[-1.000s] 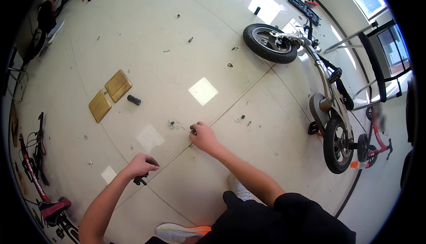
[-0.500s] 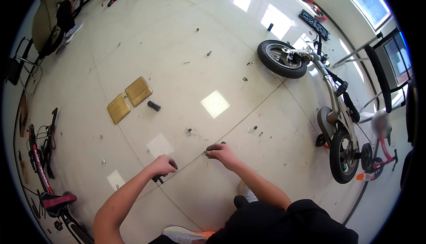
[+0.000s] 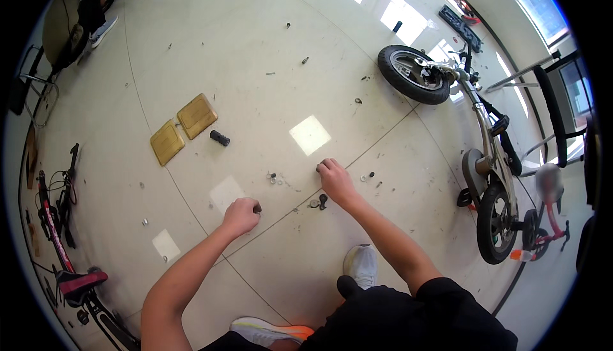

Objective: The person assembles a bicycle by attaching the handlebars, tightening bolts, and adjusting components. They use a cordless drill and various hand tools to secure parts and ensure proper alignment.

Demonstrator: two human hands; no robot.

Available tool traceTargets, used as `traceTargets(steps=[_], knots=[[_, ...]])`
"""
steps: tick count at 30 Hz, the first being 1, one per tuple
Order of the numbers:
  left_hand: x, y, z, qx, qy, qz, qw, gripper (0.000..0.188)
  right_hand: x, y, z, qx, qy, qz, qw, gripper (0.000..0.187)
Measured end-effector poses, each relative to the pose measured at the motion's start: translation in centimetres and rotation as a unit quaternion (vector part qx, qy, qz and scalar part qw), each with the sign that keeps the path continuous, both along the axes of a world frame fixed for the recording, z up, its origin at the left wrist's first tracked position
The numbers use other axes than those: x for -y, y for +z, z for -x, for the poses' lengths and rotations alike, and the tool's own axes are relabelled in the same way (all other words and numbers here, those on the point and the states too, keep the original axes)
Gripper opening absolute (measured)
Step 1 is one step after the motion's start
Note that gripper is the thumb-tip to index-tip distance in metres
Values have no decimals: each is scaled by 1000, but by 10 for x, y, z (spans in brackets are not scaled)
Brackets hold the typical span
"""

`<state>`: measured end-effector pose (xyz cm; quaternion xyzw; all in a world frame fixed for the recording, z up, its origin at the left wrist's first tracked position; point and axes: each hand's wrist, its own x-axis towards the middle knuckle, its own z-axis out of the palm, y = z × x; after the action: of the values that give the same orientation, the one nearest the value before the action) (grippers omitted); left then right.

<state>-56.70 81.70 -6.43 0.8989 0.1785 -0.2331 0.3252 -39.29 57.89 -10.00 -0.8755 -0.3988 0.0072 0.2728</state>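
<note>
My left hand (image 3: 242, 216) is closed just above the floor, its darkened fingertips curled inward; whatever they hold, if anything, is hidden. Farther forward, my right hand (image 3: 336, 179) has its fingers bent together low over the tiles, and I cannot make out anything in them. Beneath the right wrist lie a small black part (image 3: 323, 202) and a round metallic piece (image 3: 313, 204), side by side. Several small pieces of hardware, among them a pale ring (image 3: 280, 182) and a dark bit (image 3: 273, 175), are scattered between the hands.
A black ribbed cylinder (image 3: 219, 137) rests beside two tan square pads (image 3: 167, 143). To the right a grey small-wheeled bike (image 3: 474, 153) lies near a chair (image 3: 554, 108). A bike with a red saddle (image 3: 82, 287) is at left; a person (image 3: 67, 22) sits at upper left.
My right hand has moved forward and right, uncovering the black part and the round piece. My left hand has risen slightly; the black object under it no longer shows.
</note>
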Motion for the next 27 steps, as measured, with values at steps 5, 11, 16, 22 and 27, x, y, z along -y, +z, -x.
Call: traceTargets(steps=[5,11,16,22,27], knots=[[11,-12,-1,18,79,21,996,20,-20,27,-25,-7,-12,-77,997,14],[18,0,8,31,300,206,931,44,-85,6,-168,-56,-112,29,992,26],[8,20,19,106,586,359,719,35,-151,-4,-262,-33,-143,112,983,37],[37,56,31,166,701,567,400,37,-187,-41,-323,70,-57,178,980,30],[66,68,24,219,610,686,330,43,-186,-24,-277,82,-2,197,977,23]])
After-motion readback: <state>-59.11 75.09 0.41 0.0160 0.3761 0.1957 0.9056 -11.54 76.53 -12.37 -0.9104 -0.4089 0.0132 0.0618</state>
